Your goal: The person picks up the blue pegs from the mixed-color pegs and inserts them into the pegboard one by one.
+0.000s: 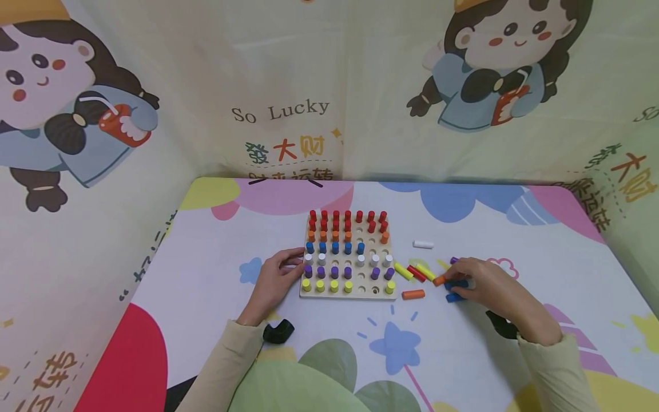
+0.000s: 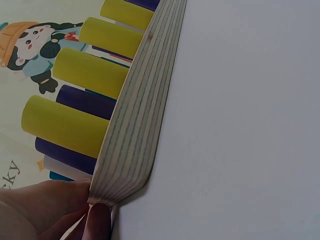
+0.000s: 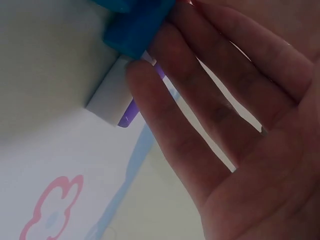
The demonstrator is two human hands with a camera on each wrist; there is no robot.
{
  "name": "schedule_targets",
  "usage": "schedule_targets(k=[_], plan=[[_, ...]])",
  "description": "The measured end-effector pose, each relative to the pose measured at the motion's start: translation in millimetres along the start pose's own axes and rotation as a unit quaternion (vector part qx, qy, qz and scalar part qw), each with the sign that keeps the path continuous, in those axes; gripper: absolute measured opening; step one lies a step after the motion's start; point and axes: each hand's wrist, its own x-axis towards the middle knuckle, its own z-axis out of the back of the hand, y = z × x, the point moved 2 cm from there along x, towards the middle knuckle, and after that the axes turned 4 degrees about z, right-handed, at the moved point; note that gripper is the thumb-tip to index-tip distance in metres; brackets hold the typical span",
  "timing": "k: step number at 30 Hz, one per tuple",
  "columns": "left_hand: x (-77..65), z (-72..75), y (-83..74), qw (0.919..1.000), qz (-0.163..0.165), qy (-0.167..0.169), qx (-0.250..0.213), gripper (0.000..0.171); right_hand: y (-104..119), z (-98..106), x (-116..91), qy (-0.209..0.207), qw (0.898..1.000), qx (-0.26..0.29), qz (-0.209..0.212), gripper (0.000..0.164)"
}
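A wooden pegboard (image 1: 347, 297) holds rows of red, orange, blue, white, purple and yellow pegs, with some holes bare. My left hand (image 1: 278, 280) grips its left edge; in the left wrist view, thumb and fingers (image 2: 45, 205) close around the board's corner beside yellow pegs (image 2: 65, 125). On the right, my right hand (image 1: 489, 286) reaches down over loose pegs, its fingertips right at a blue peg (image 1: 454, 284). The right wrist view shows extended fingers (image 3: 175, 125) against a blue peg (image 3: 135, 30) and a white peg (image 3: 110, 92). The right thumb is hidden there.
Between board and right hand lie loose yellow pegs (image 1: 404, 272), a red peg (image 1: 416, 273) and an orange peg (image 1: 413, 294). Behind them is a white peg (image 1: 423, 244). A printed cloth covers the table, with patterned curtains (image 1: 360, 143) around its back and sides.
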Motion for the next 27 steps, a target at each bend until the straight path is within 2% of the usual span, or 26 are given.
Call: schedule_targets(k=[11,27], plan=[[-0.8,0.8,-0.1,1.0,-0.006,0.002,-0.003,0.04,-2,-2,0,0.014,1.0,-0.001,0.001,0.022],[-0.3,0.1,0.5,1.0,-0.002,0.001,0.004,0.04,10,5,7,-0.031,0.998,-0.02,0.051,0.024]])
